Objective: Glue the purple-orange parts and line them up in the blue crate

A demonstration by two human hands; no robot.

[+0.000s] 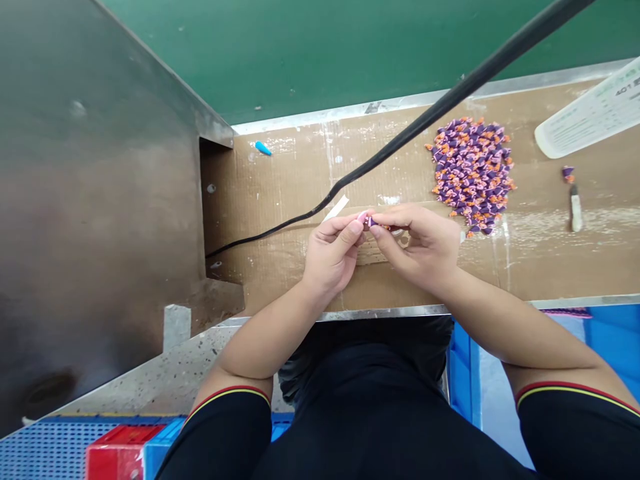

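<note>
one pink piece [365, 219] between fingers [354, 228]

A cardboard-topped bench [280, 200] holds a purple-orange heap [473, 175] and a blue piece [263, 148].

**Workstation Surroundings: Bench and Floor Area**

A green-painted surface [280, 53] occupies the far side, beyond the aluminium edge strip [425, 100] of a cardboard-covered workbench [550, 267]. A tall brushed-steel panel [100, 200] stands at left. Near left, a red crate [120, 453] and a blue crate [163, 450] sit on blue perforated matting [45, 450]. A blue plastic bin [613, 347] stands near right.
</note>
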